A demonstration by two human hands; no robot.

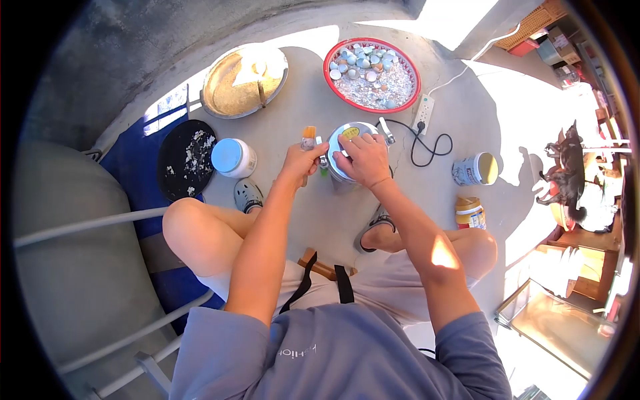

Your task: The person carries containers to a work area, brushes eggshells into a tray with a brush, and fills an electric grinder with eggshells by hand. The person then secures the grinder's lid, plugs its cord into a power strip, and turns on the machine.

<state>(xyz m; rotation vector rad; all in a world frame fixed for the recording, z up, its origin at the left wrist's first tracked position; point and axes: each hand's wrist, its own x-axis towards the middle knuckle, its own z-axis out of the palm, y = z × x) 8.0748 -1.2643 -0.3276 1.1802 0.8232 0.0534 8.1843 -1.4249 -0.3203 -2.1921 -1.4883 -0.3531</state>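
Note:
A metal canister with a shiny lid and a yellow label stands on the floor in front of me. My left hand is closed around a brush, its bristles pointing away from me, beside a latch at the lid's left edge. On top of the lid rests my right hand, fingers spread. Another latch sticks up at the lid's right side. A white jar with a blue lid stands to the left.
Beyond are a round pan and a red-rimmed basket of eggshells. A black tray lies left. To the right are a power strip with cords, two tubs, and a black dog.

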